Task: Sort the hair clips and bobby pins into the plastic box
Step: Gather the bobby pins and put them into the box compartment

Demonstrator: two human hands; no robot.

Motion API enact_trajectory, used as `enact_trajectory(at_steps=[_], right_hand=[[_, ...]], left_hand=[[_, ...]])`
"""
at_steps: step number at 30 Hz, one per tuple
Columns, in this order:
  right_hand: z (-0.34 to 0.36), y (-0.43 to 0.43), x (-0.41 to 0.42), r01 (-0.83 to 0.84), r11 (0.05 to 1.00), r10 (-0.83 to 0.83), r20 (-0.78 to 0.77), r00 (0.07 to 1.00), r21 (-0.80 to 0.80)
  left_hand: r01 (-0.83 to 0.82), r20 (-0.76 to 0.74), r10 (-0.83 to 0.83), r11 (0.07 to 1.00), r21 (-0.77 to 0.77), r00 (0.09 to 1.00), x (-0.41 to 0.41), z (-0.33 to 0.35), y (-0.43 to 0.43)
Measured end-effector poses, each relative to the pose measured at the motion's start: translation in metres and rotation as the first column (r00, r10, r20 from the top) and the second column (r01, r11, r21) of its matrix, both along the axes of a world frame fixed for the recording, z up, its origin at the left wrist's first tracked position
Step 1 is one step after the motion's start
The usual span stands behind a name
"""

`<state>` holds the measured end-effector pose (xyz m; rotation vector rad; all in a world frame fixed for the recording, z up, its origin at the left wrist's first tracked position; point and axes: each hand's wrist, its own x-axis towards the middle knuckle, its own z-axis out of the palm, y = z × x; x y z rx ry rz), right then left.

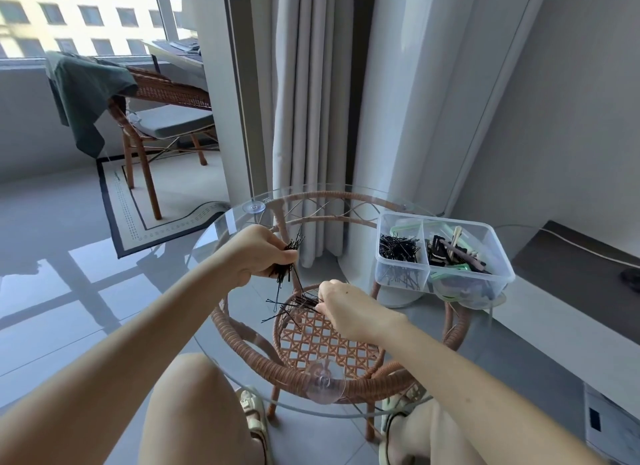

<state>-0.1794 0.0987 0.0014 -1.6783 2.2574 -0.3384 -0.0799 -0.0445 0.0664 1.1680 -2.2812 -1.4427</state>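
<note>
1. Bobby pins were the step in hand: at the centre of the frame the left hand (258, 257) had its fingers clamped round a black bundle of pins (289, 267), held above the glass desk (221, 229).
2. Just below and to the right, the right hand (346, 309) had its fingers pinched together on the loose pins (291, 307) fanned out on the glass.
3. The plastic box (498, 257) stood at the right of the frame, well apart from both hands. Its left compartment held stored pins (398, 248) and its right one hair clips (446, 253).
4. Doing this well probably meant drawing the loose pins parallel before lifting them, then feeding them into the bundle without slackening the left grip.
5. The bundle likely belonged in the left compartment, lowered in rather than dropped, so none strayed among the clips.
</note>
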Motion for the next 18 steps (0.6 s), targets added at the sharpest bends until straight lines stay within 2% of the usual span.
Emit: enact_trajectory(at_steps=[2,6,10,14,18], right_hand=[[0.008,0.008,-0.003,0.081,0.996,-0.077,0.107,0.991,-0.030],[0.038,0.027,-0.021,0.252,0.954,-0.214,0.220,0.952,-0.165],[0.069,0.038,-0.060,0.478,0.824,-0.429,0.216,0.877,-0.304],[0.074,0.029,-0.096,0.631,0.757,-0.605,0.181,0.775,-0.169],[0.067,0.019,-0.105,0.682,0.730,-0.665,0.185,0.723,-0.043]], left_hand=[[-0.011,-0.009,0.011,1.000,0.025,1.000,-0.002,0.001,0.000],[-0.009,-0.045,0.012,0.997,0.080,0.999,-0.013,0.005,0.002],[0.031,-0.096,-0.020,0.993,0.116,0.995,-0.039,0.015,0.014],[0.077,-0.071,-0.073,0.995,0.055,0.995,-0.078,0.027,0.034],[0.105,-0.094,-0.095,0.989,0.108,0.991,-0.117,0.034,0.054]])
